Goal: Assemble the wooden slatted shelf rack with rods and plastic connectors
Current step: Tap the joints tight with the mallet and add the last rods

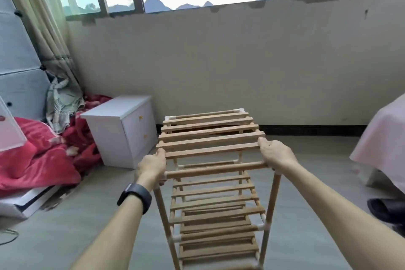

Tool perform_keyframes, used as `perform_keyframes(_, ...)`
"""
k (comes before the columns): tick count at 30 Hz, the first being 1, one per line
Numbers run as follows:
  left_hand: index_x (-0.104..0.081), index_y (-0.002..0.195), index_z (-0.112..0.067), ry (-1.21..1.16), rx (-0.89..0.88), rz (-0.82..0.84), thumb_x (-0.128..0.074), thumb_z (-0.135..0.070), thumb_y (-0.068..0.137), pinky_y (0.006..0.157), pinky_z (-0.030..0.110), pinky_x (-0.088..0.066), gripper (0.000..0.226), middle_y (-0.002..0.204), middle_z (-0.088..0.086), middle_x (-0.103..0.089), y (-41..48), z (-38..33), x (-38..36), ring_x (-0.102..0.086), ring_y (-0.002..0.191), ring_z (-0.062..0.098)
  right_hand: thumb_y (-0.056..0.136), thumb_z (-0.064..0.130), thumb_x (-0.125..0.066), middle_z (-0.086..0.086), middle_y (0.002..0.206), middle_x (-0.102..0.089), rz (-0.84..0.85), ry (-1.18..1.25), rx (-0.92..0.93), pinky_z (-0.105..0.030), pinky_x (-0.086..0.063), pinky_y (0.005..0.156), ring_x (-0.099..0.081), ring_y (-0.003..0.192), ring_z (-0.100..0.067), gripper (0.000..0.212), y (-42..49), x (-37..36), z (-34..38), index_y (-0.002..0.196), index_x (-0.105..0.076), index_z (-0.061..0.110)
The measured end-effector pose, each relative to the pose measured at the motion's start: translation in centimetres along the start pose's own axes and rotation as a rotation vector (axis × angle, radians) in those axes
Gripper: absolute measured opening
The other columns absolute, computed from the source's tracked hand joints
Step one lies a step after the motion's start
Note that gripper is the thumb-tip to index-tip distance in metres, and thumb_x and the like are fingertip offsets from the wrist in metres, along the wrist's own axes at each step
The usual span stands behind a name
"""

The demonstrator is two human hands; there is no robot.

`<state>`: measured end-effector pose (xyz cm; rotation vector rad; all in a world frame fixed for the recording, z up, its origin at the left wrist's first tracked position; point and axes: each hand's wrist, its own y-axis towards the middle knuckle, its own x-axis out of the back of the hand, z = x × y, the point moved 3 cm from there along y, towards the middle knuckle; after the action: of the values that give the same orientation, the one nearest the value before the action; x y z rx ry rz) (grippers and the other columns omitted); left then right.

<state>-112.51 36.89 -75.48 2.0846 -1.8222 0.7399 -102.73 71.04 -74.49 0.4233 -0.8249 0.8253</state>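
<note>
**Top tier on, rack all but built**

Here we are at the tall wooden rack (219, 204), and it looks very close to finished. We count the top slatted shelf (208, 136) in place, with at least two lower shelves (217, 201) stacked beneath it between the two near uprights (271, 215). White plastic connectors (260, 227) show at the joints on the uprights and at the far corners of the top tier. The rack's foot runs out of the bottom of our view, so we cannot tell how it meets the floor (317, 182).

Our left hand (151, 166), with the black wristband (134, 196) on its wrist, has its fingers curled over the near left corner of the top shelf. Our right hand (276, 153) is wrapped round the right edge, thumb on top. Both are holding that top tier, one at each end of the round front rod (217, 169).

We reckon the building proper is done. What may be left is pressing the near corners home into their connectors, but our own hands hide both corners, so we cannot say whether they are seated. After that, only squaring up or setting the rack where it belongs. The white nightstand (122, 129) stands just to its left, with a red blanket (43, 160) beyond.
</note>
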Motion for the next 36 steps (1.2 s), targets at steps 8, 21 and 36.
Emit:
perform_keyframes(8,-0.063,0.078,-0.016,0.107,-0.167,-0.041,-0.033,-0.060,0.100,0.059,0.033,-0.055,0.058,0.064,0.005,-0.068,-3.6,2.5,0.6,-0.068,0.063,0.026,0.104,0.061,-0.023,-0.013,0.105,-0.063,-0.086,0.031,0.068,-0.036,-0.040,0.073,-0.052,0.085,-0.024,0.068,-6.0,1.2,-3.2,0.125,-0.055,0.005)
perform_keyframes(21,-0.055,0.070,-0.019,-0.017,-0.363,-0.136,-0.029,-0.057,0.103,0.059,0.033,-0.045,0.057,0.065,0.006,-0.066,-14.4,9.1,0.9,-0.065,0.066,0.026,0.106,0.052,-0.035,0.002,0.072,-0.062,-0.288,0.243,0.161,-0.035,-0.040,0.062,-0.057,0.067,-0.016,0.042,-18.1,0.5,-9.7,0.096,-0.055,0.017)
perform_keyframes(36,-0.060,0.103,-0.031,-0.104,-0.291,0.039,-0.042,-0.046,0.105,0.081,0.037,-0.044,0.024,0.095,-0.008,-0.062,-6.8,18.0,-10.7,-0.057,0.094,0.017,0.103,0.046,-0.052,0.014,0.089,-0.066,-0.124,0.412,0.024,-0.020,-0.042,0.068,-0.061,0.088,-0.002,0.021,-12.1,-10.9,-20.3,0.107,-0.059,0.027)
